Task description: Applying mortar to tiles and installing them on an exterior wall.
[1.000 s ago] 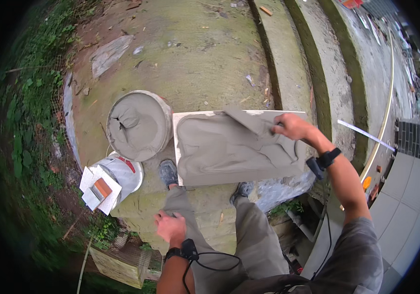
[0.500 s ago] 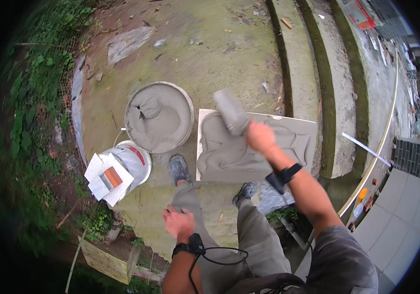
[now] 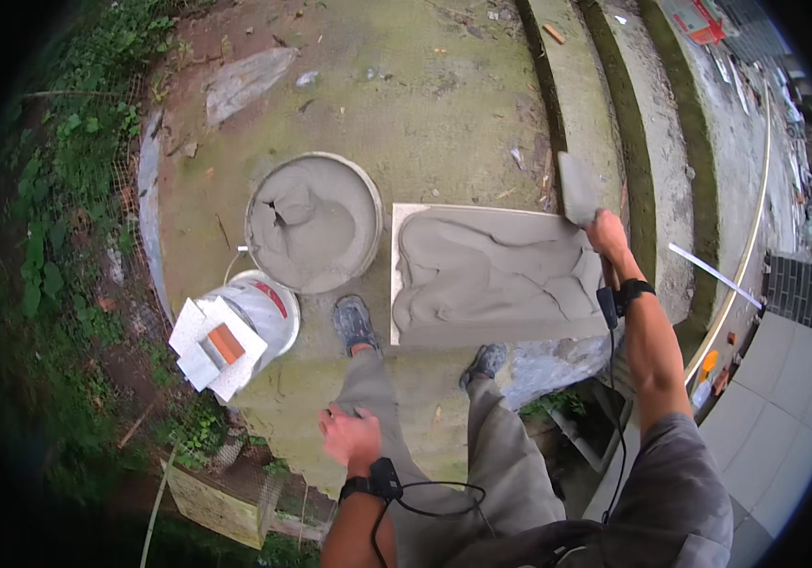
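My right hand (image 3: 607, 233) is closed around the handle of a trowel (image 3: 577, 189), whose flat, mortar-smeared blade points away from me. It is at the far right corner of a pale rectangular slab (image 3: 396, 275). Grey wet mortar (image 3: 491, 270) covers most of that slab in uneven swirls and ridges. My left hand (image 3: 350, 435) hangs empty over my left leg, fingers loosely bent and somewhat apart. Left of the slab stands a round bucket (image 3: 377, 222) filled with mortar, a hollow and a lump in its surface.
Nearer left, a white bucket (image 3: 278, 327) carries white board pieces (image 3: 240, 327) with an orange-brown block (image 3: 226, 344) on top. Concrete steps (image 3: 647, 114) rise on the right, beside a white strip (image 3: 714, 275). Plants and netting (image 3: 51, 213) line the left edge.
My right hand has swept the trowel rightward, from over the slab's middle to its far right corner. The mortar's ridges have changed shape. My left hand stays over my leg.
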Action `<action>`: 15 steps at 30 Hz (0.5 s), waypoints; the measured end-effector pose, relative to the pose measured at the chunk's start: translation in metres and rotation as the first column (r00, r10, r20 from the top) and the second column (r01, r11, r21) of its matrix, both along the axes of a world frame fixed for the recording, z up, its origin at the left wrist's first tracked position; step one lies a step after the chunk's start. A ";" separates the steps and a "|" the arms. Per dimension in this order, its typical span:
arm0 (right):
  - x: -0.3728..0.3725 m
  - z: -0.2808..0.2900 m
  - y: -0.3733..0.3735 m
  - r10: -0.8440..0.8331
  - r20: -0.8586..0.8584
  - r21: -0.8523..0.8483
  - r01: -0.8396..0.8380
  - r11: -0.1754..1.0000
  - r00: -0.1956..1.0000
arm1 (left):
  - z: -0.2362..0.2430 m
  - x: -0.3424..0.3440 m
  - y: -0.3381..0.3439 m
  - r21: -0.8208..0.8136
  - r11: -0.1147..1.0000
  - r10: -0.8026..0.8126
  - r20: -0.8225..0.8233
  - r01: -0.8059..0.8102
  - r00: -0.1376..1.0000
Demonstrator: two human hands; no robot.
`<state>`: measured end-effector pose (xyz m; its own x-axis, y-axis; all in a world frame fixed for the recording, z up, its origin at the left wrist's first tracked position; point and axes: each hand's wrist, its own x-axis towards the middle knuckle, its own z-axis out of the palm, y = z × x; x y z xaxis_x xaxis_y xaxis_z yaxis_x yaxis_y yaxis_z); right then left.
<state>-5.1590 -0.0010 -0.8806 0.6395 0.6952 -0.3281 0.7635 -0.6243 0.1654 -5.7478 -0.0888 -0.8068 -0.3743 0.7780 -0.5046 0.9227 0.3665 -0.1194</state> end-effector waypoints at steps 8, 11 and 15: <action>-0.192 0.079 0.071 0.238 -0.709 0.046 -0.294 0.955 0.663 | 0.000 -0.020 0.001 -0.037 0.996 0.079 -0.009 -0.079 0.997; -0.216 0.029 0.086 0.451 -0.615 0.096 -0.506 0.857 0.647 | -0.001 -0.023 0.002 -0.064 0.992 0.110 0.015 -0.109 0.994; -0.208 -0.031 0.130 0.372 -0.269 -0.006 -0.387 0.922 0.888 | -0.003 -0.022 0.002 -0.094 0.987 0.133 0.022 -0.131 0.991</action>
